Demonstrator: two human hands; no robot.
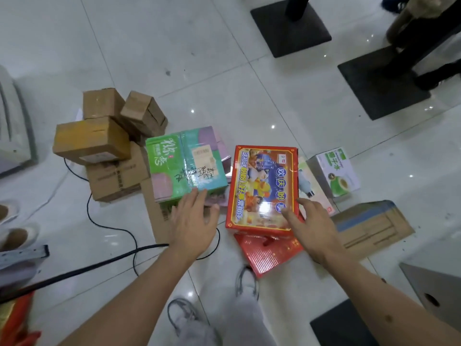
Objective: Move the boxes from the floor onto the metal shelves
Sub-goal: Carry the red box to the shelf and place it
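Boxes lie on the white tiled floor. A red printed box (264,186) sits in the middle on top of a flatter red box (270,253). A green and purple box (184,166) stands to its left. My left hand (193,221) hovers with spread, relaxed fingers at the near edge of the green box, holding nothing. My right hand (311,226) reaches over the red box's near right corner with straight fingers; I cannot tell whether it touches. Several brown cardboard boxes (99,143) are stacked further left. The metal shelves are out of view.
A white and green box (334,171) and a flattened cardboard sheet (371,226) lie to the right. Black cables (109,228) cross the floor on the left. Dark square stand bases (290,26) sit at the back right. My shoes (245,283) are below.
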